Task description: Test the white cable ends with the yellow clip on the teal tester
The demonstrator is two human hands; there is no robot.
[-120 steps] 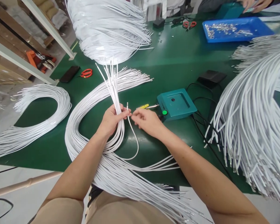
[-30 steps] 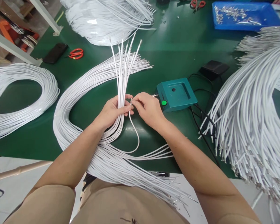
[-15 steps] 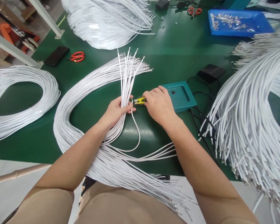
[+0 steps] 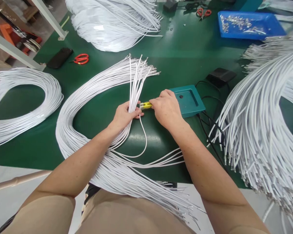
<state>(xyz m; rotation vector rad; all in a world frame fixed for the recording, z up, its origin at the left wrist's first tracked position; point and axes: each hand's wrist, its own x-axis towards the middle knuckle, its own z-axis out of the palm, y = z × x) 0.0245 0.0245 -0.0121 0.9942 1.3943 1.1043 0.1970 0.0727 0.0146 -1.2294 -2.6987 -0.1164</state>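
Observation:
My left hand (image 4: 125,114) is closed around a small bunch of white cables (image 4: 136,85), whose ends stick up past my thumb. One single white cable (image 4: 144,135) loops down from the fingertips of that hand. In my right hand (image 4: 168,105) are small yellow-handled pliers (image 4: 145,105), mostly covered by my fingers. Their metal tip meets the single cable at my left fingertips; whether the jaws are closed on it is too small to tell. Beneath both hands, a large coil of white cables (image 4: 70,113) curves over the green table (image 4: 158,136).
Right of my hand lies a teal tray-like device (image 4: 197,105) with black leads. Cable bundles (image 4: 254,113) crowd the right; another coil (image 4: 51,97) lies left. Farther back are red-handled scissors (image 4: 81,58), a black phone (image 4: 60,58) and a blue tray (image 4: 271,31) of small metal parts.
The held bunch has tilted and its upper ends sit lower and a little to the right. My left hand has shifted slightly right. The pliers' tip stays at the single cable.

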